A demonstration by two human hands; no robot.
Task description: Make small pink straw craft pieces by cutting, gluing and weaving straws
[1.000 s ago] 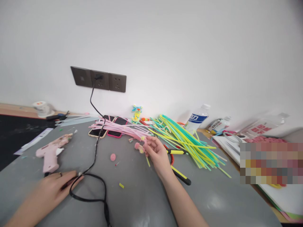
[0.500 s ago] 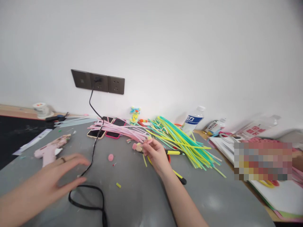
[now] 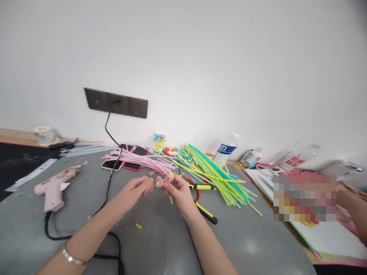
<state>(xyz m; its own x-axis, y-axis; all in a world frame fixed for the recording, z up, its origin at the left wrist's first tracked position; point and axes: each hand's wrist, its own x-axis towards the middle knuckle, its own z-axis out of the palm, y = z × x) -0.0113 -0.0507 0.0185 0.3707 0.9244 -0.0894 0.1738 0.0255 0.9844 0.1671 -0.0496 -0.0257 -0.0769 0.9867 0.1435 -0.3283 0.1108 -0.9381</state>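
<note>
My right hand pinches a small pink and yellow figure-like piece between thumb and fingers, above the grey table. My left hand is close by on its left, fingers curled together. Whether anything is inside them is hidden. Behind both hands lies a bundle of pink pipe cleaners. Yellow-and-black handled pliers rest beside my right wrist, partly covered by it. In front of my hands lies a short yellow-green scrap.
A pink glue gun lies left, its black cord crossing the table. Phones sit under the pink stems. Green and yellow pipe cleaners, a bottle and a small blue-yellow figure stand or lie behind. Another person's arm is at right.
My left hand has moved right from near the glue gun to beside my right hand, its fingers closing. The pink disc on the table is no longer visible. The view has shifted slightly.
</note>
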